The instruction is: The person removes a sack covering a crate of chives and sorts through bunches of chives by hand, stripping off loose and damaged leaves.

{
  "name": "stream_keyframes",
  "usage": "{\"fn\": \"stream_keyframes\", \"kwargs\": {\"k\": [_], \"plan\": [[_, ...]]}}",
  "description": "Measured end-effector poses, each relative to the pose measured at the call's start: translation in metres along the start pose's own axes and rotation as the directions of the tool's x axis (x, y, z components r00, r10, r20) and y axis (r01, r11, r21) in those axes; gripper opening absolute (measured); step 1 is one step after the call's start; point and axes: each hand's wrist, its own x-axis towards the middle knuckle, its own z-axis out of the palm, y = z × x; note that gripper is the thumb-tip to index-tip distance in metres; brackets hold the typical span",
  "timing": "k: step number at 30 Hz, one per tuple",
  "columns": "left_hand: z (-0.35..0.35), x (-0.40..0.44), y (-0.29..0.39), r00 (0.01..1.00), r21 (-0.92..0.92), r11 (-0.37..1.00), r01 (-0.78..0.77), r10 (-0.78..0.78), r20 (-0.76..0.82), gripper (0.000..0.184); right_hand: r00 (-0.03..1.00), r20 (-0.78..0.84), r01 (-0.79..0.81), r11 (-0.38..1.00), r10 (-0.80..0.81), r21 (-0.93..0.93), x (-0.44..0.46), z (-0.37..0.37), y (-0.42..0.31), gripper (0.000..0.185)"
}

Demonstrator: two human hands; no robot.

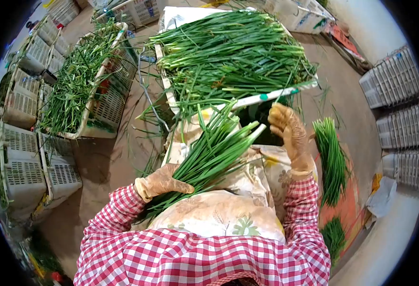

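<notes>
A bunch of long green stalks with pale ends [214, 148] lies slanted across my lap. My left hand [166, 182], in a tan glove, is wrapped round its lower leafy part, thumb on top. To the right of the bunch's pale ends, my right hand [287, 127] is raised, also gloved. Its fingers are bent together and touch no stalks; whether something small is between them is hidden. Just beyond both hands stands a white crate [255, 99] heaped with the same green stalks [233, 52]. A patterned cloth [219, 209] covers my lap.
Another filled crate [89, 102] stands at the left, beside stacked pale crates [24, 167]. On the right, a neat green bundle [331, 157] lies on a reddish board [355, 190], with a smaller one [333, 236] nearer me. More crates [393, 78] line the right wall.
</notes>
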Motion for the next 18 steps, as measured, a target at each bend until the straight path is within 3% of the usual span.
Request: {"fn": "stream_keyframes", "kwargs": {"k": [2, 3, 4, 6, 7, 10, 11, 12, 14, 15, 16, 18], "plan": [[0.011, 0.0, -0.006, 0.998, -0.012, 0.999, 0.039, -0.039, -0.047, 0.056, 0.991, 0.096, 0.111, 0.977, -0.095, -0.181, -0.015, 0.027, -0.021, 0.06], [0.016, 0.0, -0.009, 0.996, -0.008, 0.999, 0.053, -0.053, -0.066, 0.056, 0.966, 0.216, 0.221, 0.888, -0.143, -0.403, -0.016, 0.035, -0.014, 0.064], [0.019, 0.001, -0.011, 0.994, -0.002, 0.998, 0.065, -0.065, -0.087, 0.055, 0.905, 0.359, 0.424, 0.536, -0.227, -0.73, -0.024, 0.041, -0.017, 0.064], [0.026, -0.002, -0.014, 0.993, 0.001, 0.997, 0.075, -0.075, -0.086, 0.053, 0.829, 0.442, 0.541, 0.286, -0.343, -0.791, -0.029, 0.057, -0.018, 0.054], [0.026, -0.004, -0.022, 0.993, 0.013, 0.999, 0.044, -0.042, -0.111, 0.054, 0.8, 0.447, 0.561, 0.235, -0.401, -0.794, -0.026, 0.061, -0.02, 0.039], [0.025, -0.009, -0.021, 0.994, 0.094, 0.995, -0.01, 0.02, -0.104, 0.057, 0.788, 0.535, 0.6, 0.19, -0.304, -0.777, -0.029, 0.06, -0.027, 0.031], [0.032, -0.011, -0.013, 0.995, -0.059, 0.998, 0.014, -0.02, -0.098, 0.059, 0.782, 0.548, 0.615, 0.222, -0.298, -0.756, -0.028, 0.057, -0.02, 0.029], [0.038, -0.011, -0.009, 0.995, -0.209, 0.977, 0.038, -0.057, -0.084, 0.062, 0.784, 0.544, 0.612, 0.225, -0.299, -0.758, -0.029, 0.056, -0.017, 0.029], [0.046, -0.009, -0.017, 0.999, -0.262, 0.965, 0.002, -0.016, -0.052, 0.062, 0.954, 0.28, 0.295, 0.481, -0.105, -0.826, -0.032, 0.057, -0.012, 0.024], [0.05, -0.009, -0.019, 0.999, -0.351, 0.936, -0.013, -0.004, -0.05, 0.063, 0.921, 0.309, 0.38, 0.384, -0.236, -0.842, -0.031, 0.054, 0.002, 0.021], [0.052, -0.009, -0.021, 0.999, -0.437, 0.899, -0.03, 0.008, -0.05, 0.064, 0.923, 0.305, 0.377, 0.386, -0.236, -0.842, -0.031, 0.056, 0.007, 0.021], [0.053, -0.006, -0.029, 0.997, -0.405, 0.914, -0.031, 0.002, -0.072, 0.065, 0.959, 0.192, 0.197, 0.005, -0.209, -0.98, -0.027, 0.057, 0.015, 0.019]]}}
